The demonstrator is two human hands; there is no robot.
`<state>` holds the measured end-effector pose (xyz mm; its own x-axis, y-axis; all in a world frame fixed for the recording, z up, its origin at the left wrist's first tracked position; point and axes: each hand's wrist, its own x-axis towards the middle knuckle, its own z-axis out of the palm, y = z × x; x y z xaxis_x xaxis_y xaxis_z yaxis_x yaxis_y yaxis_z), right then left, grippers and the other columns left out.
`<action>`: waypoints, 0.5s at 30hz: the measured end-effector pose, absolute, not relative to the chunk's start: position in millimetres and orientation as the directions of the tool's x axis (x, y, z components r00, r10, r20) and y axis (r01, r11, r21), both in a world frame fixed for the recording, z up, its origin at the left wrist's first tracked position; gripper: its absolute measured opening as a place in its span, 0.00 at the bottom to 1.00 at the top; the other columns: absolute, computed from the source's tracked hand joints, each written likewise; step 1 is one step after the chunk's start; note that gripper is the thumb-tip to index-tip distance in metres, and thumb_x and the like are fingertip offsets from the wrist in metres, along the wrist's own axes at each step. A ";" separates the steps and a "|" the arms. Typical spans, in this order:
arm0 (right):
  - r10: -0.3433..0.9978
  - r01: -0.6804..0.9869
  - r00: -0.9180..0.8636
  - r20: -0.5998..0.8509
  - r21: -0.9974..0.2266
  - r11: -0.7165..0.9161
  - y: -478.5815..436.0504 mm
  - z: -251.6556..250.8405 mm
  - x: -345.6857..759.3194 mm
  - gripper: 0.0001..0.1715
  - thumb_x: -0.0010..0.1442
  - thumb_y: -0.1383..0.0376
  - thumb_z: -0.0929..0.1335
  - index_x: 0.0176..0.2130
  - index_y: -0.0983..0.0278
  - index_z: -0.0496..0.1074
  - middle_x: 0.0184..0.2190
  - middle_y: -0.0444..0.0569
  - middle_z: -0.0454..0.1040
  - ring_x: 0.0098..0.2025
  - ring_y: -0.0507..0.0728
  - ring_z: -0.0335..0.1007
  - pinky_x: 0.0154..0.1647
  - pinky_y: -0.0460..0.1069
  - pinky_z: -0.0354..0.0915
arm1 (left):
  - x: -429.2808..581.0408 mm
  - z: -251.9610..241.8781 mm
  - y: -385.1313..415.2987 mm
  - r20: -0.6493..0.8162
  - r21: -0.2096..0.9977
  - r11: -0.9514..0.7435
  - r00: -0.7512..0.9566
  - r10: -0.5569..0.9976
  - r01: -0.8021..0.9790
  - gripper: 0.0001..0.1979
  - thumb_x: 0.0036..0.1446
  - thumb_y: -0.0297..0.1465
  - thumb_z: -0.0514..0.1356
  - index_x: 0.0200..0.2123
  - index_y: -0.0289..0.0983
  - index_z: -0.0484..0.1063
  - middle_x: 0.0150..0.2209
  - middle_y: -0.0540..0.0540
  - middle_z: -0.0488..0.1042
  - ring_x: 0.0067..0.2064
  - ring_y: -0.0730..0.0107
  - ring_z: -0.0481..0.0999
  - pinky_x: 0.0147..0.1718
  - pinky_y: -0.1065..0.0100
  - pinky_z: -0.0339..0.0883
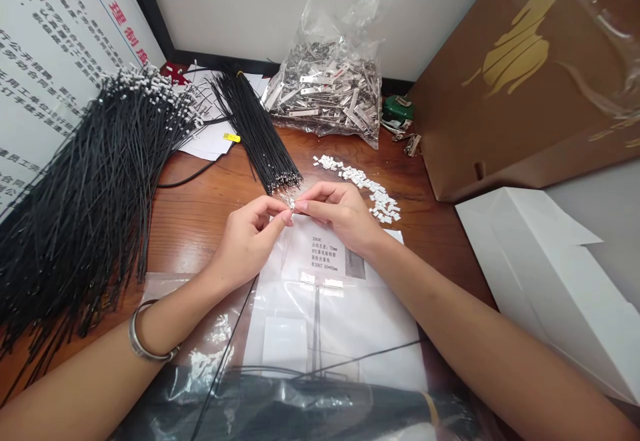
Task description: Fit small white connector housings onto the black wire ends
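Observation:
My left hand (255, 234) and my right hand (343, 211) meet at the middle of the table, thumb and forefinger pinched on each. Small silvery white bits (291, 202) show at their fingertips, too small to tell apart. A thin black wire (231, 341) runs down from beneath my left hand; its upper end is hidden. Just beyond my fingers lies a tied bundle of black wires (260, 134) with bare metal ends. Right of it, small white connector housings (357, 177) are scattered on the wood.
Many black wires with white ends (100, 167) are heaped at left. A clear bag of metal pieces (325, 87) stands at the back, beside a green tape measure (399, 109). A brown box (525, 74) and white folded card (550, 274) stand right. A printed sheet (325, 254) lies below my hands.

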<state>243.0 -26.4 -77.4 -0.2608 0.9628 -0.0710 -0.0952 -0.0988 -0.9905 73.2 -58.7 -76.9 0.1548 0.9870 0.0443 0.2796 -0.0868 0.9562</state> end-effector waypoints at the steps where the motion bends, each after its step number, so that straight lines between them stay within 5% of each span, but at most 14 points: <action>1: 0.961 -0.099 -0.268 -0.066 -0.991 -0.096 -26.4 -77.3 243.2 0.07 0.45 0.63 0.74 0.24 0.64 0.75 0.21 0.42 0.71 0.23 0.47 0.59 0.23 0.46 0.54 | 73.2 -77.1 -58.7 0.044 0.956 -0.087 0.159 0.986 0.279 0.07 0.58 0.35 0.60 0.33 0.38 0.74 0.28 0.50 0.75 0.26 0.73 0.70 0.23 0.72 0.60; 15: 0.953 -0.115 -0.302 0.002 -0.993 -0.035 -25.1 -81.5 243.8 0.07 0.47 0.63 0.75 0.25 0.64 0.75 0.23 0.43 0.73 0.26 0.49 0.66 0.27 0.47 0.61 | 73.2 -77.9 -58.6 0.032 0.958 -0.074 0.152 0.988 0.276 0.07 0.59 0.35 0.60 0.32 0.37 0.72 0.29 0.49 0.76 0.27 0.73 0.70 0.24 0.71 0.60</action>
<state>243.8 -25.1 -81.5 -0.3016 0.9534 0.0015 -0.1154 -0.0349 -0.9927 73.2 -58.6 -77.9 0.1518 0.9879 0.0324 0.2758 -0.0738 0.9584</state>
